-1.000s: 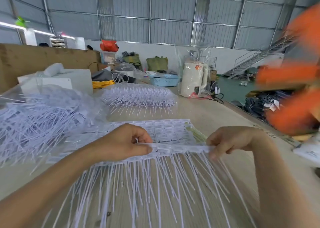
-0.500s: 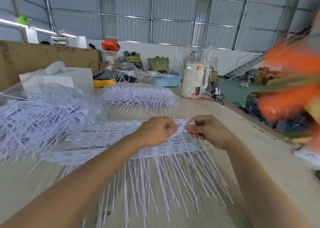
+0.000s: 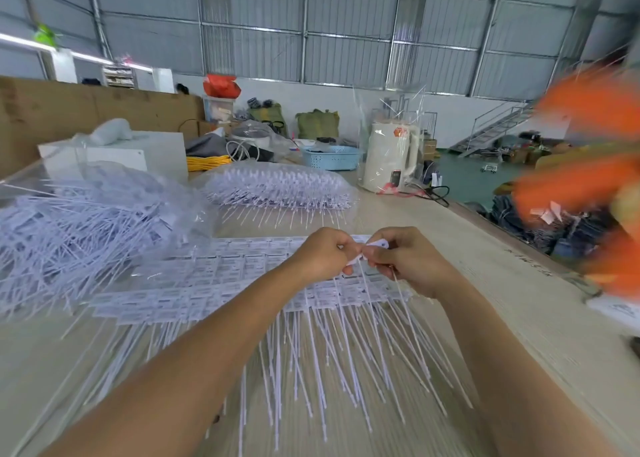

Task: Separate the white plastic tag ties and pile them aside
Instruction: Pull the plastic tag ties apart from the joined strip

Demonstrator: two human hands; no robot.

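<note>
A flat stack of joined white tag ties (image 3: 221,283) lies on the table in front of me, with long thin tails fanning toward me. My left hand (image 3: 322,254) and my right hand (image 3: 408,259) meet just above the stack's far right part. Both pinch the same small strip of tag ties (image 3: 372,247), bent between the fingertips, with its tails hanging down over the stack. A loose heap of separated ties (image 3: 69,234) sits at the left, partly under clear plastic.
A bagged bundle of tag ties (image 3: 280,189) lies further back. Behind it stand a wrapped white kettle (image 3: 391,158), a blue basket (image 3: 332,156) and a white box (image 3: 138,151). A blurred orange shape (image 3: 588,179) moves at the right past the table edge.
My hands came together from wide apart, folding the long strip they held into a short bent piece. They now sit a little higher above the stack.
</note>
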